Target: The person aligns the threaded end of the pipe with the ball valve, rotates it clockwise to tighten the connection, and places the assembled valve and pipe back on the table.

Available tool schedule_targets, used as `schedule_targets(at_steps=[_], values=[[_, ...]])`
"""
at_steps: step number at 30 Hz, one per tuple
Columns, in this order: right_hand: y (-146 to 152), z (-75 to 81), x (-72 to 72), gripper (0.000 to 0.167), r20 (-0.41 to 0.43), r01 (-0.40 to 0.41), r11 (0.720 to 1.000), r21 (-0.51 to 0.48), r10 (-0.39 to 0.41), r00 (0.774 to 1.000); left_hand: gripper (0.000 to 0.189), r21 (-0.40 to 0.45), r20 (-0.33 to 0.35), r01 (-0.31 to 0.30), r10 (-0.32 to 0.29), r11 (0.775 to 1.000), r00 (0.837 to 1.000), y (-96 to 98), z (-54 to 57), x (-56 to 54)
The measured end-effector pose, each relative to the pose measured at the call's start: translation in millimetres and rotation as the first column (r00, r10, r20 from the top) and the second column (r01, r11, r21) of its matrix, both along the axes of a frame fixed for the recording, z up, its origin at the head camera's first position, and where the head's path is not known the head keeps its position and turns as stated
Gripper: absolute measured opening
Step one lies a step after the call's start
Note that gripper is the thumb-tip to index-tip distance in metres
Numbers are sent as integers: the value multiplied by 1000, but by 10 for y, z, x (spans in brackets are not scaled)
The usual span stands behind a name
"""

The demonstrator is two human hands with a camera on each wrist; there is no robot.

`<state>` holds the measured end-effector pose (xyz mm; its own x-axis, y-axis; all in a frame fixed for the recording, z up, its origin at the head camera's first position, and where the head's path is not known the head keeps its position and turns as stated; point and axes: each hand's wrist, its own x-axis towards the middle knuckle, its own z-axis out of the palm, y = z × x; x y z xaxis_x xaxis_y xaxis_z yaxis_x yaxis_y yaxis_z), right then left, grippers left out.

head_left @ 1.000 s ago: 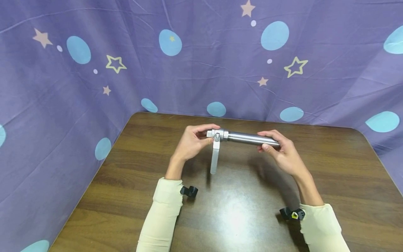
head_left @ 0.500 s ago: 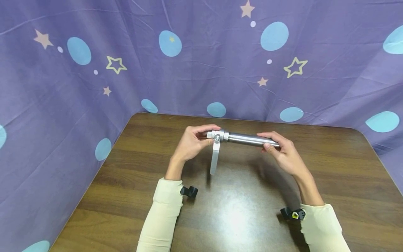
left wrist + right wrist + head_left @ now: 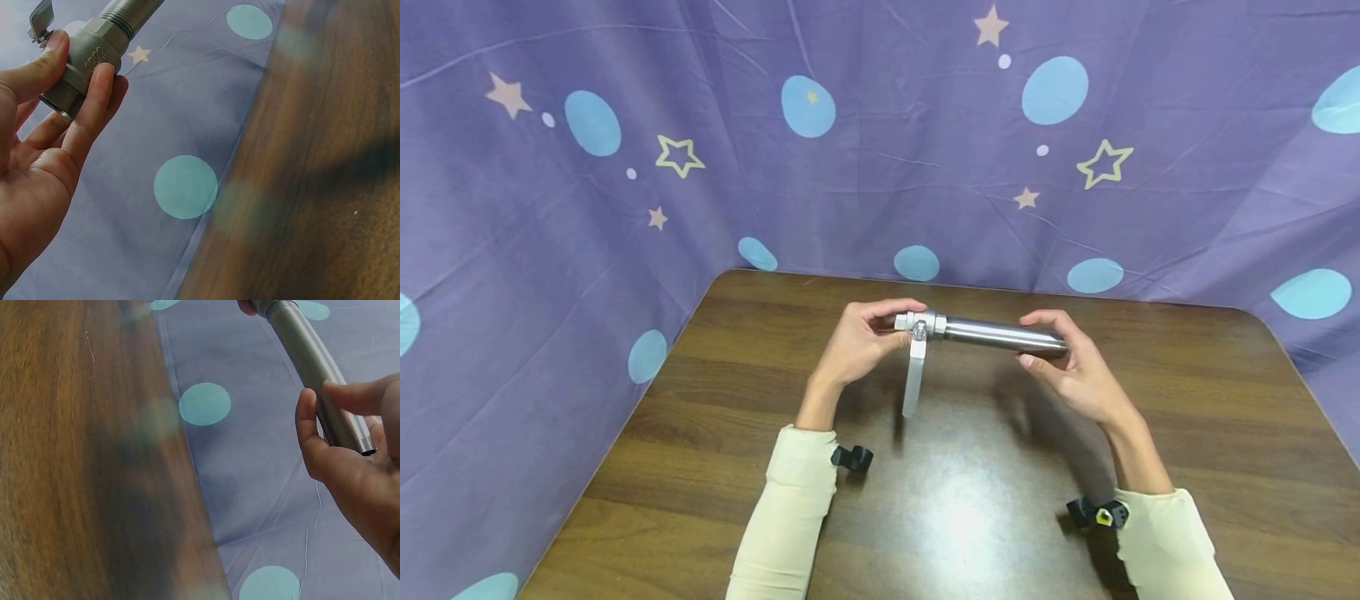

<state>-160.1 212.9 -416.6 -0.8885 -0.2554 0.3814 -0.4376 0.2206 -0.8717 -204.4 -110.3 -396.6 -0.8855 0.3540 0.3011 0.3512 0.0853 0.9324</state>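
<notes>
A metal ball valve (image 3: 923, 322) is held up above the table by my left hand (image 3: 856, 346), thumb on the near side and fingers on the far side. Its flat lever handle (image 3: 913, 383) points down toward me. From the valve's right end runs a smooth steel pipe (image 3: 988, 332); threads (image 3: 122, 19) show at the joint in the left wrist view. Around the pipe's far right end curl the fingers of my right hand (image 3: 1086, 379). In the right wrist view, that hand's index fingertip touches the pipe (image 3: 306, 356), and its thumb lies along the other side.
The brown wooden table (image 3: 700, 467) spreads beneath both hands. A purple curtain (image 3: 880, 200) with stars and blue ovals stands behind and at the sides. Black camera mounts (image 3: 852, 458) sit at both wrists, and a bright light glares off the tabletop.
My right thumb has shifted slightly left and down along the pipe's near side, and the right fingers have changed their hold a little. The left hand and valve stay nearly still.
</notes>
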Motion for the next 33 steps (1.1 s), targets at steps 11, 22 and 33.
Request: schedule_targets(at_steps=[11, 22, 33], values=[[-20, -22, -12, 41, -23, 25, 1000, 12, -25, 999, 41, -25, -17, -11, 11, 1000, 1000, -9, -6, 0], [-19, -45, -38, 43, -76, 72, 997, 36, -69, 995, 41, -39, -14, -16, 16, 999, 1000, -15, -9, -1], [-13, -67, -69, 35, -56, 45, 998, -38, -47, 997, 40, -35, -5, -11, 10, 999, 1000, -12, -8, -2]])
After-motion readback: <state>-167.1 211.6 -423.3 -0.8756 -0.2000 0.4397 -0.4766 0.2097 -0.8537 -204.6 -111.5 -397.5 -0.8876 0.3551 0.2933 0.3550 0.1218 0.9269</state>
